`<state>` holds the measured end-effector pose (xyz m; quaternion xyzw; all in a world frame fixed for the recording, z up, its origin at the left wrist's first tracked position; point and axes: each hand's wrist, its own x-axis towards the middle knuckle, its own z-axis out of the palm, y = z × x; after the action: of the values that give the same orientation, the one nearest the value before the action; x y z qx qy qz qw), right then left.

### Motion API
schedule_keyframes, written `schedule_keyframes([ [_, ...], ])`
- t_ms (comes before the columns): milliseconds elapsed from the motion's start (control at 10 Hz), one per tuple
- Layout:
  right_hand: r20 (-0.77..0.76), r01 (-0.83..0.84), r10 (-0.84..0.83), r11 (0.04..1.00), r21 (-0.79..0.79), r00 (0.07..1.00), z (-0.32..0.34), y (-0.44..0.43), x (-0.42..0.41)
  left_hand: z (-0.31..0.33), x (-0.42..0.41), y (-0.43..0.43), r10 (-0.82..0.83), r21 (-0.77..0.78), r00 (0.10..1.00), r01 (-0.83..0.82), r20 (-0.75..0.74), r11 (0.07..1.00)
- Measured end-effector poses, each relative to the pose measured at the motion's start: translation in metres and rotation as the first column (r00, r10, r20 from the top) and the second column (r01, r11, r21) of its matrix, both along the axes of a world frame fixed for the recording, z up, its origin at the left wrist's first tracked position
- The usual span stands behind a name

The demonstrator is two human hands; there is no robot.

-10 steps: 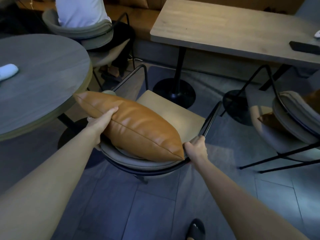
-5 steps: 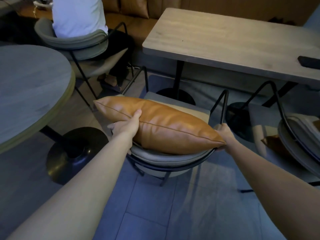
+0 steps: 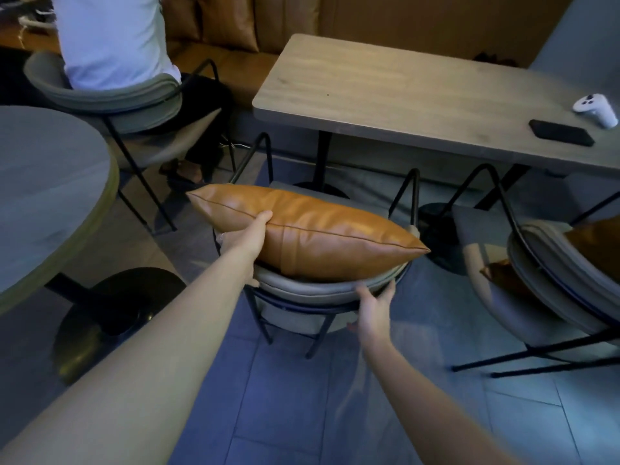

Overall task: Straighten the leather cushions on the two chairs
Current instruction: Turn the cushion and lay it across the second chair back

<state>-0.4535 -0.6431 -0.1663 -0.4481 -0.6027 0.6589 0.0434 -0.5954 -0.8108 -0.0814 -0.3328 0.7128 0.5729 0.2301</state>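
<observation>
Your left hand [image 3: 246,238] grips the tan leather cushion [image 3: 312,234] at its left end, thumb lying on top along the seam and the fingers tucked out of sight beneath. The cushion lies lengthwise across the top of the curved grey backrest of the near chair [image 3: 312,290], its right corner jutting past the backrest beside the black metal arm loop. Your right hand [image 3: 374,308] is not on the cushion: it sits lower, just under the cushion's right half, fingers spread and curled over the rim of the backrest, so it is partly closed on the chair itself.

To your right stands the second chair [image 3: 550,290], well apart from both hands, with another brown leather cushion [image 3: 593,243] resting against its backrest and only partly in view at the edge.

Beyond the near chair is a rectangular wooden desk [image 3: 402,99] carrying a black phone [image 3: 561,132] and a white controller [image 3: 595,109]. A round desk [image 3: 43,189] sits to your left, and a person in a white shirt [image 3: 110,38] occupies a chair behind it.
</observation>
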Motion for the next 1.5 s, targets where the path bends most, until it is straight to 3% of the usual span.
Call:
schedule_keyframes([
  [100,0.112,-0.017,0.037,0.984,-0.178,0.993,0.016,-0.038,-0.012,0.004,-0.006,-0.027,-0.159,-0.027,0.987,0.158,-0.009,0.987],
  [200,0.234,0.099,-0.058,0.981,-0.165,0.970,0.022,-0.056,-0.038,0.011,-0.014,-0.049,-0.306,0.006,0.952,0.306,0.005,0.952],
  [300,0.322,0.144,-0.117,0.988,-0.061,0.939,0.000,-0.049,-0.055,0.015,-0.023,-0.062,-0.350,0.102,0.937,0.349,-0.003,0.932],
  [400,0.352,0.154,-0.140,0.988,-0.012,0.926,0.011,-0.051,-0.052,0.013,-0.037,-0.068,-0.295,0.199,0.954,0.299,-0.054,0.933],
  [600,0.336,0.162,-0.161,0.986,0.025,0.928,0.015,-0.049,-0.058,0.005,-0.055,-0.066,-0.285,0.143,0.955,0.295,-0.086,0.945],
  [1200,0.322,0.054,-0.074,0.996,0.070,0.944,-0.002,0.022,-0.091,-0.004,-0.073,-0.035,-0.334,0.180,0.934,0.352,-0.125,0.918],
  [1300,0.427,-0.015,-0.141,0.940,0.342,0.893,0.026,-0.012,-0.083,-0.006,-0.075,-0.036,-0.344,0.144,0.929,0.362,-0.136,0.921],
  [1400,0.476,-0.303,-0.153,0.595,0.744,0.866,0.024,-0.058,-0.072,-0.005,-0.078,-0.043,-0.370,0.139,0.921,0.385,-0.119,0.913],
  [1500,0.465,-0.426,-0.098,0.272,0.863,0.880,0.002,-0.099,-0.068,0.000,-0.080,-0.049,-0.410,0.126,0.906,0.421,-0.103,0.898],
])
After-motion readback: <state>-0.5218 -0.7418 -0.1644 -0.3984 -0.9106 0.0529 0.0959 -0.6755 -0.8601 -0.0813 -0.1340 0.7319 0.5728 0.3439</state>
